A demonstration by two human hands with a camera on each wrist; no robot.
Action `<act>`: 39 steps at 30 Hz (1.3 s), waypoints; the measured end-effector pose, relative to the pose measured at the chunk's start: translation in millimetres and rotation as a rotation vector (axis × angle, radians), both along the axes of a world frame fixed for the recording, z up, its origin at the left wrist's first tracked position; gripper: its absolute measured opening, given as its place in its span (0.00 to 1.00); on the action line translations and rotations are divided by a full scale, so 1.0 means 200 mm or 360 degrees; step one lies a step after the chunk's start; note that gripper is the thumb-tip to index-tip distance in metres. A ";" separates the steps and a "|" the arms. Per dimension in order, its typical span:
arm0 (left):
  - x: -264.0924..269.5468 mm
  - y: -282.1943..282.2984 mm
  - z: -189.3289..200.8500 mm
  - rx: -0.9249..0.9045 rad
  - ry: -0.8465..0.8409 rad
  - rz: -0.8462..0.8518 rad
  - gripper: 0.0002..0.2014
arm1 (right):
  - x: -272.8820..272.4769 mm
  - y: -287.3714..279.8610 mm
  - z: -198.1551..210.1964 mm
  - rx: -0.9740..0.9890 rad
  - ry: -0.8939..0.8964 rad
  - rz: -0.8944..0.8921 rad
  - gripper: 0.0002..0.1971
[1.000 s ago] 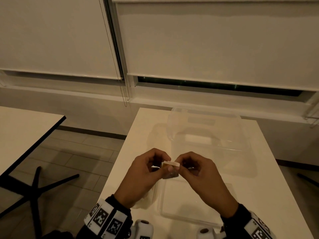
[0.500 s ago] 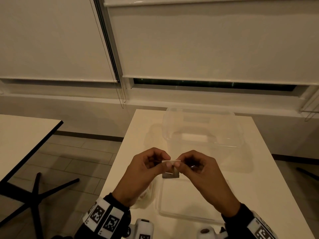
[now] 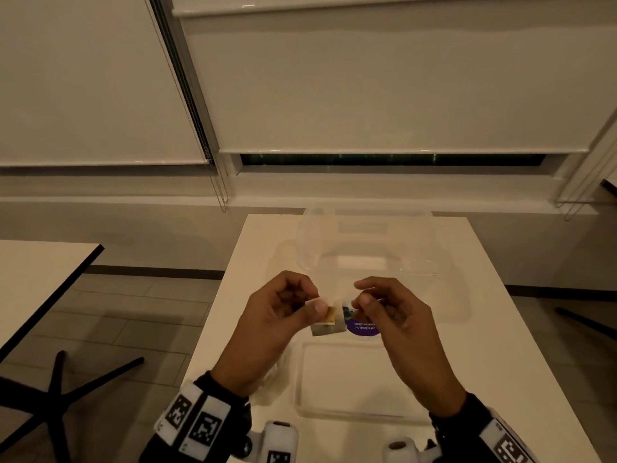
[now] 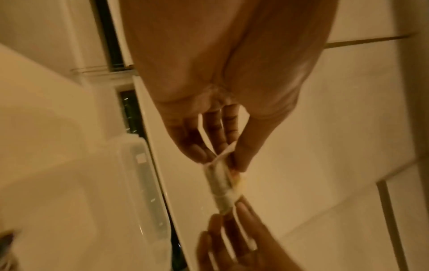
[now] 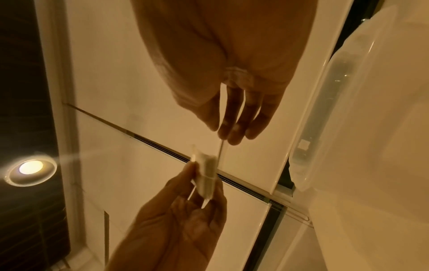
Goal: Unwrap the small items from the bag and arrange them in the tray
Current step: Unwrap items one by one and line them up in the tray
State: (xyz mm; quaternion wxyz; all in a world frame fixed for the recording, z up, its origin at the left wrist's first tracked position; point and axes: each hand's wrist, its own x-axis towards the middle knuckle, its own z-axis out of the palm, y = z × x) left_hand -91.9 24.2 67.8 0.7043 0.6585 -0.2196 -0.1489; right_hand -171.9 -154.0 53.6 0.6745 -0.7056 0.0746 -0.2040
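Above the white table [image 3: 500, 329] both hands hold a small white wrapped item [image 3: 330, 324]. My left hand [image 3: 315, 304] pinches its left end between thumb and fingers. My right hand [image 3: 362, 304] pinches the wrapper's flap [image 3: 362, 327], pulled open so its purple printed inside shows. In the left wrist view the left fingers [image 4: 197, 150] grip the stretched item [image 4: 220, 181]. In the right wrist view the right fingertips [image 5: 232, 133] hold a thin wrapper strip [image 5: 220, 152], and the item [image 5: 206, 174] stays with the left hand. A clear shallow tray [image 3: 350, 414] lies just below the hands. A crumpled clear bag [image 3: 272, 379] lies beside my left wrist.
A large clear plastic container [image 3: 367, 248] stands at the table's far end, near the window sill. A second table [image 3: 33, 279] and a black chair base [image 3: 56, 396] are on the left, across tiled floor. The table's left edge runs close to my left wrist.
The hands have drawn apart: the right hand pulled the wrapper flap to the right and its purple inside now shows. The left hand keeps its pinch on the item.
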 end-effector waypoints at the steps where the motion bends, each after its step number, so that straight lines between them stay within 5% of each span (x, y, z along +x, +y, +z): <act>1: 0.01 -0.01 0.00 0.0049 -0.0043 0.0023 0.07 | -0.01 -0.01 -0.01 -0.0031 0.0006 -0.0008 0.07; 5: 0.00 -0.06 -0.02 0.0025 0.0017 -0.0014 0.12 | -0.06 0.00 -0.02 -0.0218 -0.0017 0.0083 0.08; 19: -0.04 -0.22 -0.09 -0.0130 0.0244 -0.0036 0.11 | -0.08 -0.07 -0.13 -0.0323 -0.0080 -0.0310 0.04; 23: -0.05 -0.27 -0.12 -0.0075 0.0204 0.0017 0.16 | -0.08 -0.08 -0.16 -0.0469 -0.0134 -0.0377 0.05; 30: -0.02 -0.28 -0.10 -0.0036 0.0165 0.0005 0.11 | -0.05 -0.07 -0.19 -0.0289 -0.0127 -0.0421 0.12; 39: -0.02 -0.31 -0.10 -0.0016 0.0048 0.0044 0.07 | -0.02 -0.09 -0.20 -0.0320 -0.0132 -0.0427 0.07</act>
